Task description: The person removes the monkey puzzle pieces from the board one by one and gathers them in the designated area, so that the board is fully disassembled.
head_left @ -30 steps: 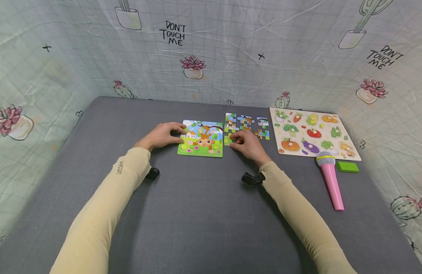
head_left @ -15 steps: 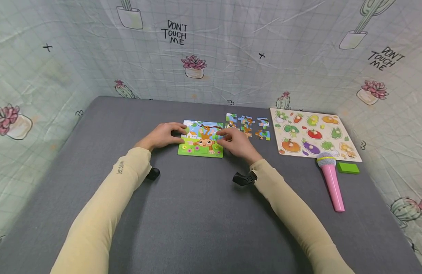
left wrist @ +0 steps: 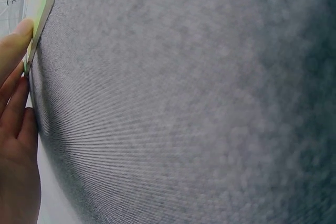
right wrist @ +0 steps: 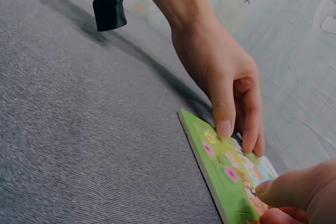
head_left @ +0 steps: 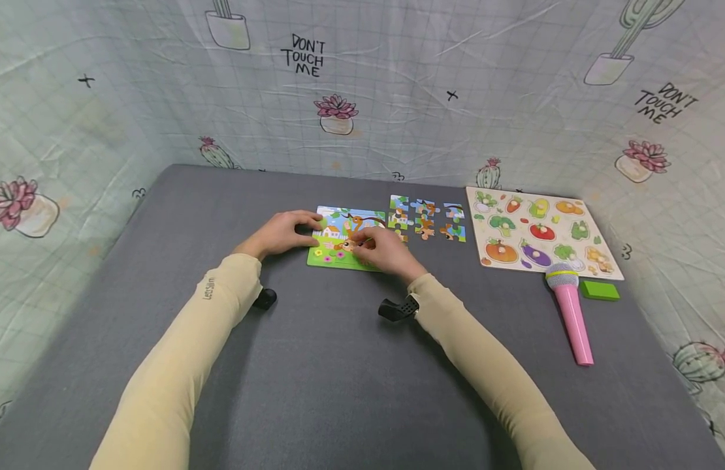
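Note:
In the head view, a monkey puzzle board [head_left: 333, 262] lies flat on the grey table. My left hand [head_left: 283, 233] rests at its left edge, thumb and fingers spread apart on the board. Over the board's right half, my right hand [head_left: 387, 251] brings thumb and forefinger together on a puzzle piece, mostly hidden by the fingers. The right wrist view shows this pinch close over the monkey's face, with the left thumb [right wrist: 224, 121] pressing on the green part. Several loose puzzle pieces [head_left: 425, 207] lie just right of the board.
To the right lies a wooden vegetable board [head_left: 515, 226]. Beside its near edge are a pink toy microphone [head_left: 572, 323] and a green block [head_left: 600, 290]. A patterned cloth [head_left: 392, 78] hangs behind and at both sides of the table.
My right hand has moved left from the loose pieces to the middle of the puzzle board; the green piece it was at is gone from its place. My left hand stays at the board's edge.

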The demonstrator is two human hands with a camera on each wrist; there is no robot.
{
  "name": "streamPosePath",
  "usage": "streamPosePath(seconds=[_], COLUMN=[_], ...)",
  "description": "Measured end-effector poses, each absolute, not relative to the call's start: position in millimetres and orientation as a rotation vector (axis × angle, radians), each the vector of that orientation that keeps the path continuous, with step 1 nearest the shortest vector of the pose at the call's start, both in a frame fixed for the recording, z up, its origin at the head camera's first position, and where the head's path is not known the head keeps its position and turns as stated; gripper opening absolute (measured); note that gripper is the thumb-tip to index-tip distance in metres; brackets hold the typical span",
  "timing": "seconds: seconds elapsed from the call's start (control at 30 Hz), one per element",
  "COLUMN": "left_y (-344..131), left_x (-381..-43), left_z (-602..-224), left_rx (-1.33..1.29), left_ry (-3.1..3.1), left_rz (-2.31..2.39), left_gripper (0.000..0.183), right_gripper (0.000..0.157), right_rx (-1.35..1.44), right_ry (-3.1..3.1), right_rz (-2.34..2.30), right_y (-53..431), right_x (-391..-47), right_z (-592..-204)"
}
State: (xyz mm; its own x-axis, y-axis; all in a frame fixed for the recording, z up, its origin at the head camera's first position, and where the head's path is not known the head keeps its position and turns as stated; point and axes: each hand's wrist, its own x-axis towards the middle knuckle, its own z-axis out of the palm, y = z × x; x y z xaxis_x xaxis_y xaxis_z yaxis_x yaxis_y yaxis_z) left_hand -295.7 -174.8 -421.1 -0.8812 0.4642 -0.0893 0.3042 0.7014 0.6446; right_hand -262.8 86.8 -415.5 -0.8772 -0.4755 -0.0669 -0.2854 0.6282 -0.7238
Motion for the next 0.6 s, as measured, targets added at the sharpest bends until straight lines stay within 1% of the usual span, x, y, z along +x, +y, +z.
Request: streamPosePath(seconds=[0.2,0.37,0.6], left_y=[-174.1,-173.2,-171.7], left_x=[-296.0,-294.8,-294.3], left_z=[-419.9,-417.8,-414.9], left_rx=[0.61,0.637,0.682], left_ry=[2.671,2.688,2.687], left_rz=[0.946,0.897,0.87], left_gripper=[0.037,0.039,0.046], right_gripper=[0.034,0.035,0.037], right_rx=[-0.733,-0.852,-0.823], right_ry=[2.625,2.659,2.67], right_rz=[-1.048,-0.968,-0.868], right_y=[85.0,81.7,78.6], right_x=[-262.1,-259.6,-255.8], right_z=[-419.2,-418.1,-412.9])
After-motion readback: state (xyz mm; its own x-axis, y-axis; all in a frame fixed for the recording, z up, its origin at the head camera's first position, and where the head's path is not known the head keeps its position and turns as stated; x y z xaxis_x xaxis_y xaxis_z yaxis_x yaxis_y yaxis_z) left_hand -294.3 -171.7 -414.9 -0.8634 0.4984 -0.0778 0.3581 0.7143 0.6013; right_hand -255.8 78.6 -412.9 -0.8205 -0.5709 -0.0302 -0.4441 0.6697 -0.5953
